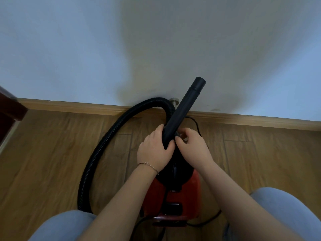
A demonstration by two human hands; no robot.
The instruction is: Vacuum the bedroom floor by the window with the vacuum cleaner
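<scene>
Fingers of left hand wrap the black tube at its lower end, steadying it. Right hand fingers curl just beside, grasp unclear, probably seating it onto vacuum cleaner below.

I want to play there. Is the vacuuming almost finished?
Not yet. Done: the vacuum is out by the wall. Now: the left hand grips the tube, the right hand curls at its lower end. Left: the tube points up, off the floor, so all the vacuuming.
</scene>
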